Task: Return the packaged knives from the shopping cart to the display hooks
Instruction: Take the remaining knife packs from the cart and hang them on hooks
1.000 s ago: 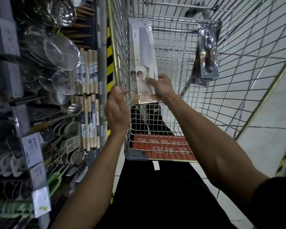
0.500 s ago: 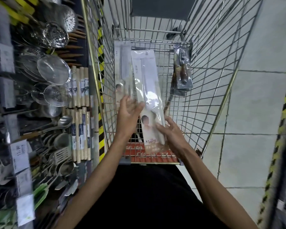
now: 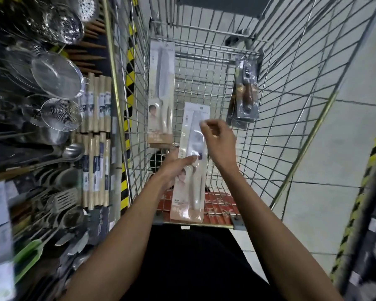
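A: Whereabouts of the packaged knife (image 3: 191,181)?

B: Upright over the near end of the shopping cart (image 3: 114,83). Bottom edge down in front of the red flap (image 3: 221,205), top edge up over the basket floor.

A: Held how?

B: Gripped about the middle by the left hand (image 3: 175,168), thumb laid across the clear front.

A: And the right hand (image 3: 218,140)?

B: Raised at the pack's upper right edge, fingers (image 3: 206,123) curled, thumb and forefinger close together. Touching the plastic or just clear of it, cannot tell, so no saying whether pinching the pack or holding nothing.

A: Anything else in the basket?

B: Also a second packaged knife (image 3: 161,94) on the same pale card, standing tall against the left wall. Then dark packs (image 3: 245,98) with a brown handle showing, leaning on the right wall towards the far right corner, well apart from the pale ones.

A: Beyond the left rim?

B: Shelving crowded with kitchenware: steel strainers (image 3: 57,77), a wire skimmer (image 3: 61,114), rows of pale wooden rods (image 3: 96,101) in labelled sleeves, slotted turners (image 3: 63,198) lower down. Yellow-and-black striping (image 3: 128,83) just beside the cart.

A: And past the right wall?

B: Pale floor tiles (image 3: 345,148), with more striping near the right edge of view.
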